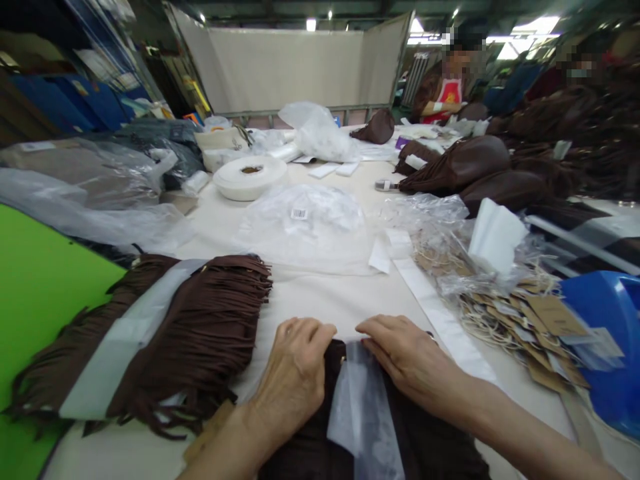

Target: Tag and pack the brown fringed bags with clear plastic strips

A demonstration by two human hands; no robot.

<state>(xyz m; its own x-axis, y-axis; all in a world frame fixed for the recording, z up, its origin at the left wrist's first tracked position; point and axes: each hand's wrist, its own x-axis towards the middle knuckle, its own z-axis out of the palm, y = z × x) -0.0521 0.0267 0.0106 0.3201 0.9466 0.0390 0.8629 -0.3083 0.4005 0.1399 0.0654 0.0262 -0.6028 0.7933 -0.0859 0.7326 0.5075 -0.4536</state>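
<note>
A dark brown bag (420,437) lies at the front of the table, cut off by the bottom edge of the view. Along its middle runs a translucent white strip (367,413), loose at one side. The curled fingers of my left hand (297,363) grip the bag's far edge, left of the strip. Across the strip from it, my right hand (407,360) holds the same edge, fingers long and close together, the thumb mostly hidden. To the left rests a brown fringed bag (220,320) with a pale strip (133,333) around it.
A clear plastic bag (310,227) with a barcode label lies ahead, near a white roll (250,179). On the right are cardboard tags (525,327), a blue bin (605,340) and brown bags (475,163). A green board (40,287) borders the left. Someone in a red apron (447,100) works beyond.
</note>
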